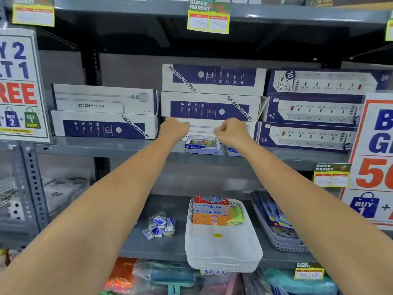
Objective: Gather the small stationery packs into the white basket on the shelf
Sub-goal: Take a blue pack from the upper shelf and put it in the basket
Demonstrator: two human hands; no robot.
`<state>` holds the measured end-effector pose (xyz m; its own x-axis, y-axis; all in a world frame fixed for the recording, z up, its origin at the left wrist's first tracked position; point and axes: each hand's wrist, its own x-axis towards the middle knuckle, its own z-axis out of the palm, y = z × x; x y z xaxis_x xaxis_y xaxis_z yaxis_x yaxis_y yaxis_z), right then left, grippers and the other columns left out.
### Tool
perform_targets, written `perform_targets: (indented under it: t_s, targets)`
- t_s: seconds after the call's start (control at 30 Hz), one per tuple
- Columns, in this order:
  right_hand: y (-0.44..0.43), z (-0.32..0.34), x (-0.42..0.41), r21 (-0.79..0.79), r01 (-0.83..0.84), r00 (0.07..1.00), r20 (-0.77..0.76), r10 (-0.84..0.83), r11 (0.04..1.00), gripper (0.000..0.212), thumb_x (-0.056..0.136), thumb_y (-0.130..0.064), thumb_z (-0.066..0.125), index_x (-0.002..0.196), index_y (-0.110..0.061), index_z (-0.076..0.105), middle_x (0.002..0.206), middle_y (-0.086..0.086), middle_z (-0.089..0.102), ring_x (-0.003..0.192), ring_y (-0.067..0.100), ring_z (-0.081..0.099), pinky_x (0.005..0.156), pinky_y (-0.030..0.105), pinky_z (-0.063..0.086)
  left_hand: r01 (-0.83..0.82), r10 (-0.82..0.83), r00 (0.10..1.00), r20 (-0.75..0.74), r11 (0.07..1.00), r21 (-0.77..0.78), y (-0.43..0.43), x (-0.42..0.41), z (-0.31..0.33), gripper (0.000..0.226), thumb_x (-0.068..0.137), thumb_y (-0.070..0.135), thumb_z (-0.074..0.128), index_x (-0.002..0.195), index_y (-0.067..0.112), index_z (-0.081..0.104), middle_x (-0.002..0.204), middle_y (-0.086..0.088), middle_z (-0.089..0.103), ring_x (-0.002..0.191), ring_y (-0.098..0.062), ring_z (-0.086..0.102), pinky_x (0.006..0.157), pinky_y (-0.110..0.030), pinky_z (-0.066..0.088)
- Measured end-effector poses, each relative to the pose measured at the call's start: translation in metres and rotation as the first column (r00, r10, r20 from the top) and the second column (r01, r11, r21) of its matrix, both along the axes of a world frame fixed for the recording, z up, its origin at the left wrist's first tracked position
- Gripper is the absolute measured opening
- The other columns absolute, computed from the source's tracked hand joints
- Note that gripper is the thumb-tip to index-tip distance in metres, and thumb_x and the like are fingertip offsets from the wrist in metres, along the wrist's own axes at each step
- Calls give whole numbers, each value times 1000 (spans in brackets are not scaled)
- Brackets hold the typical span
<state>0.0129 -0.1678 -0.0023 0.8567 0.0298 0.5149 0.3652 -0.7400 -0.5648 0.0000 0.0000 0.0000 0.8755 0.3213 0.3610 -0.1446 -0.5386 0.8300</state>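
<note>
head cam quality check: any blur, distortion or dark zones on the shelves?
Head view: wide-angle bowing bends the shelf edges and stretches both forearms at the frame's bottom corners; the gap under the top shelf is dark shadow; the small pack pile and price tag digits are soft; the white basket and kangaro box read clearly; no strong glare.

Left hand (174, 128) and right hand (230, 129) reach above Kangaro pack (202, 144).

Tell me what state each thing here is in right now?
Left hand: closed, up at the boxes.
Right hand: closed, above the Kangaro pack.
White basket: partly filled, packs at its back.
Loose small packs: piled on the shelf beside it.
</note>
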Motion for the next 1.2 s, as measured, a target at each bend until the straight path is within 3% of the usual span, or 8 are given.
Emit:
perform_targets:
  t_s: [0.23,0.37,0.4,0.43,0.5,0.63,0.87,1.2]
  targets:
    - [15,-7,26,-317,129,982,-89,-165,940,35,83,-16,62,57,-12,38,62,12,52,68,26,52,44,20,28,102,-92,977,-193,994,39,11,23,-18,20,87,19,61,76,6,52,78,-14,62,54,-20,58,54,-32,55]
    - [18,-9,34,-367,161,965,-135,-224,916,27,81,-6,58,62,-12,40,16,-4,35,44,18,56,39,18,32,54,-36,991,-132,988,142,15,35,-32,35,82,35,69,73,2,61,63,-11,64,54,-25,60,58,-35,58]
    - [19,-9,33,-386,166,961,-143,-236,908,26,80,-4,57,62,-11,40,13,-19,21,41,16,55,36,17,32,33,-14,993,-115,985,170,16,35,-35,38,81,39,68,75,1,64,61,-11,65,52,-26,60,61,-36,59]
    - [20,-8,32,-390,164,959,-152,-239,906,26,80,-3,57,62,-11,40,9,6,11,37,14,54,32,15,31,18,0,995,-96,982,190,16,37,-37,40,81,41,68,76,0,66,60,-10,64,50,-26,59,63,-37,60]
    - [22,-6,29,-390,163,957,-162,-242,906,28,81,-3,59,62,-11,40,8,2,-1,32,12,52,24,10,25,14,3,996,-84,980,200,17,38,-38,43,81,40,67,78,-2,69,61,-12,66,50,-27,60,65,-39,61]
    - [24,-5,30,-311,174,959,-161,-232,934,34,83,-12,65,62,-12,38,9,-15,-2,38,13,53,22,11,23,32,-21,998,-64,985,170,20,38,-38,40,81,34,68,80,-6,71,64,-15,71,53,-30,68,61,-41,62]
    - [17,4,6,-189,113,963,-219,-155,975,23,83,-19,67,98,-1,66,44,5,61,22,5,51,48,20,48,20,-13,998,-60,993,113,30,12,-34,28,79,23,67,77,-4,72,52,-8,66,29,-12,55,44,-20,51]
    - [4,-1,-65,-213,50,973,-208,-96,976,11,84,-16,61,78,-6,59,81,20,74,55,23,70,65,30,56,61,-61,998,-2,996,71,22,-59,-42,27,77,24,71,58,5,66,45,-1,64,42,-19,61,46,-25,53]
